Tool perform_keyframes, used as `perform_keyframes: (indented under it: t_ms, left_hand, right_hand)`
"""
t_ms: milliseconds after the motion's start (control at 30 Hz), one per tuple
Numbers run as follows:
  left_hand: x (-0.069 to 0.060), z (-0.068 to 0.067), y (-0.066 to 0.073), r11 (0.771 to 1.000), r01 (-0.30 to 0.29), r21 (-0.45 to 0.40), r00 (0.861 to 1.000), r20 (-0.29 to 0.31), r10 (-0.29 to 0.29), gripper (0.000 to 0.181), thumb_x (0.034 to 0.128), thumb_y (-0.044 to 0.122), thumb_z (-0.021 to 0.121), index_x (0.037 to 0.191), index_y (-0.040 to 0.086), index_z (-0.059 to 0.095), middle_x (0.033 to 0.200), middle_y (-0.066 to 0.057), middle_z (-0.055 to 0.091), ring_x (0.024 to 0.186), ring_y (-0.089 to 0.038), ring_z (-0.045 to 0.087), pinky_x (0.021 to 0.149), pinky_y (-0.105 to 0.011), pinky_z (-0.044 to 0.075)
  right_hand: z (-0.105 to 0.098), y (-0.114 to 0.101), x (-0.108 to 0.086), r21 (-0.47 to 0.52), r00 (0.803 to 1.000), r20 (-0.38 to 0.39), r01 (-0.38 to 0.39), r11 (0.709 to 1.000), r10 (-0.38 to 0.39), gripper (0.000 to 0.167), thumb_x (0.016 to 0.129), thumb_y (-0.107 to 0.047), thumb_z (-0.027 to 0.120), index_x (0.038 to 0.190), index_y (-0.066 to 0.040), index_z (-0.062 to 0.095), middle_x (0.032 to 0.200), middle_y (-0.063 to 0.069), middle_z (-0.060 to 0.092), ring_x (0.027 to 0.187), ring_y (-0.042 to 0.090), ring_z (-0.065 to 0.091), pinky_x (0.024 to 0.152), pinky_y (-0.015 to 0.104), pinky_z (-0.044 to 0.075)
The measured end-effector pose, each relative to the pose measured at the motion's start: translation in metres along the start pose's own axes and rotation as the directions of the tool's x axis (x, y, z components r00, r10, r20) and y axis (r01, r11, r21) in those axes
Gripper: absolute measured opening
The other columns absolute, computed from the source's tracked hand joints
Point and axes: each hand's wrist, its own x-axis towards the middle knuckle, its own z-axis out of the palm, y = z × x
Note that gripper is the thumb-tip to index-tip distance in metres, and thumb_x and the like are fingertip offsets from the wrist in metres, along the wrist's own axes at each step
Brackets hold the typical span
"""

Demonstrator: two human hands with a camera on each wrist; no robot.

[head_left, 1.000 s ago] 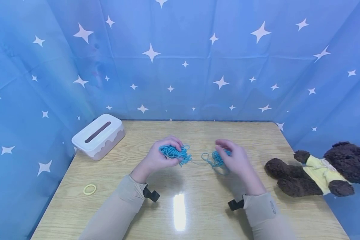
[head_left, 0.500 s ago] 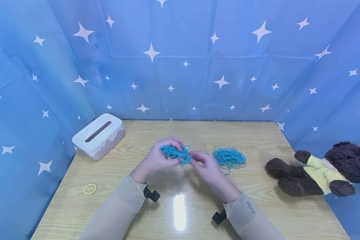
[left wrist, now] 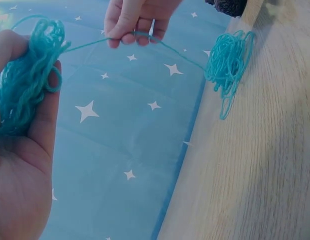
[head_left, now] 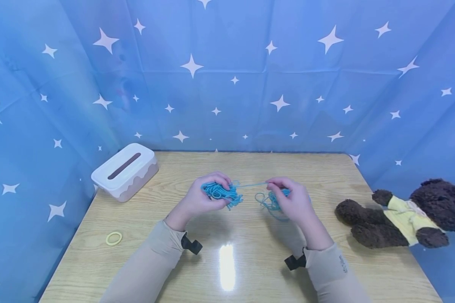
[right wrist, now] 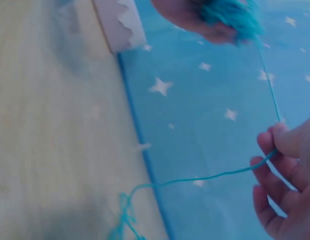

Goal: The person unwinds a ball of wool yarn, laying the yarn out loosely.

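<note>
Blue looped yarn (head_left: 220, 192) in left fingers (head_left: 221, 179); right fingers (head_left: 282, 181) pinch thin strand (right wrist: 207, 177).

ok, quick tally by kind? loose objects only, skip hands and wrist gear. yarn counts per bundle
Blue yarn bundles: 2 (one in the left hand, one on the table, a strand running between)
Slotted box: 1
Yellow ring: 1
Brown plush bear: 1
Total: 5

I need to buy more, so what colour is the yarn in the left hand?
Turquoise; the yarn shows best in the left wrist view.
</note>
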Motion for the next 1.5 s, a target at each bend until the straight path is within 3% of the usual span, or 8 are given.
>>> perform_keyframes:
  t_ms: [200, 400, 600, 867, 1067, 1267, 1400, 1500]
  left_hand:
    - [0.0, 0.001, 0.0, 1.0, 0.016, 0.01, 1.0, -0.012, -0.016, 0.028, 0.0785, -0.008, 0.081, 0.102, 0.004, 0.074, 0.124, -0.022, 0.071, 0.117, -0.018, 0.068, 0.098, -0.028, 0.062]
    - [-0.001, 0.0, 0.001, 0.998, 0.057, 0.016, 0.998, -0.027, -0.057, 0.028, 0.0778, -0.008, 0.081, 0.102, 0.006, 0.075, 0.126, -0.017, 0.072, 0.121, -0.019, 0.067, 0.1, -0.028, 0.061]
    - [-0.001, 0.0, 0.001, 0.997, 0.071, 0.009, 0.997, -0.036, -0.071, 0.028, 0.0784, -0.007, 0.082, 0.102, 0.007, 0.075, 0.126, -0.017, 0.072, 0.12, -0.023, 0.068, 0.098, -0.029, 0.062]
    - [-0.001, -0.002, 0.001, 0.996, 0.084, 0.013, 0.996, -0.04, -0.084, 0.029, 0.079, -0.007, 0.083, 0.102, 0.009, 0.075, 0.127, -0.014, 0.073, 0.122, -0.022, 0.068, 0.1, -0.029, 0.062]
    - [-0.001, -0.001, 0.002, 0.997, 0.072, 0.017, 0.997, -0.03, -0.072, 0.028, 0.0786, -0.006, 0.082, 0.103, 0.007, 0.075, 0.126, -0.016, 0.072, 0.12, -0.024, 0.068, 0.1, -0.03, 0.062]
    - [-0.001, 0.0, 0.003, 0.997, 0.078, 0.014, 0.997, -0.028, -0.078, 0.03, 0.0777, -0.007, 0.081, 0.103, 0.007, 0.075, 0.126, -0.016, 0.073, 0.121, -0.022, 0.068, 0.101, -0.029, 0.062]
    - [-0.001, 0.0, 0.003, 0.997, 0.074, 0.004, 0.997, -0.021, -0.073, 0.03, 0.0782, -0.008, 0.081, 0.103, 0.007, 0.075, 0.126, -0.017, 0.072, 0.121, -0.022, 0.068, 0.1, -0.029, 0.062]
    - [-0.001, 0.0, 0.003, 0.998, 0.067, -0.001, 0.998, -0.017, -0.067, 0.029, 0.0786, -0.008, 0.082, 0.103, 0.006, 0.075, 0.125, -0.017, 0.072, 0.121, -0.022, 0.068, 0.1, -0.029, 0.062]
  right_hand:
    - [-0.028, 0.012, 0.002, -0.034, 0.994, -0.097, -0.051, 0.998, 0.047, 0.027, 0.112, -0.033, 0.065, 0.123, -0.014, 0.081, 0.112, 0.009, 0.083, 0.099, -0.005, 0.065, 0.077, 0.019, 0.055]
    - [-0.053, 0.023, 0.002, -0.156, 0.977, -0.153, -0.172, 0.973, 0.148, 0.036, 0.114, -0.039, 0.059, 0.133, -0.015, 0.077, 0.121, 0.013, 0.081, 0.111, 0.025, 0.072, 0.075, 0.029, 0.058]
    - [-0.064, 0.039, 0.003, -0.285, 0.956, -0.139, -0.288, 0.914, 0.257, 0.038, 0.115, -0.037, 0.057, 0.135, -0.01, 0.075, 0.123, 0.021, 0.079, 0.113, 0.043, 0.072, 0.086, 0.059, 0.058]
    - [-0.063, 0.07, 0.007, -0.411, 0.907, -0.056, -0.402, 0.818, 0.417, 0.036, 0.113, -0.032, 0.058, 0.133, -0.008, 0.076, 0.125, 0.024, 0.078, 0.084, 0.032, 0.069, 0.058, 0.036, 0.046]
    - [-0.058, 0.08, 0.007, -0.471, 0.881, 0.033, -0.402, 0.785, 0.471, 0.034, 0.112, -0.03, 0.057, 0.131, -0.009, 0.076, 0.127, 0.025, 0.077, 0.091, 0.037, 0.068, 0.063, 0.043, 0.049]
    - [-0.046, 0.063, 0.008, -0.512, 0.901, 0.098, -0.318, 0.798, 0.422, 0.036, 0.112, -0.025, 0.055, 0.137, -0.005, 0.073, 0.137, 0.028, 0.073, 0.107, 0.047, 0.071, 0.078, 0.056, 0.057]
    - [-0.029, 0.043, 0.008, -0.411, 0.963, 0.08, -0.202, 0.889, 0.256, 0.038, 0.114, -0.023, 0.054, 0.143, -0.004, 0.069, 0.145, 0.028, 0.069, 0.113, 0.051, 0.071, 0.092, 0.065, 0.057]
    - [-0.01, 0.026, 0.006, -0.229, 0.986, 0.111, -0.094, 0.969, 0.122, 0.041, 0.115, -0.031, 0.055, 0.148, -0.01, 0.067, 0.152, 0.019, 0.068, 0.13, 0.045, 0.068, 0.109, 0.066, 0.054]
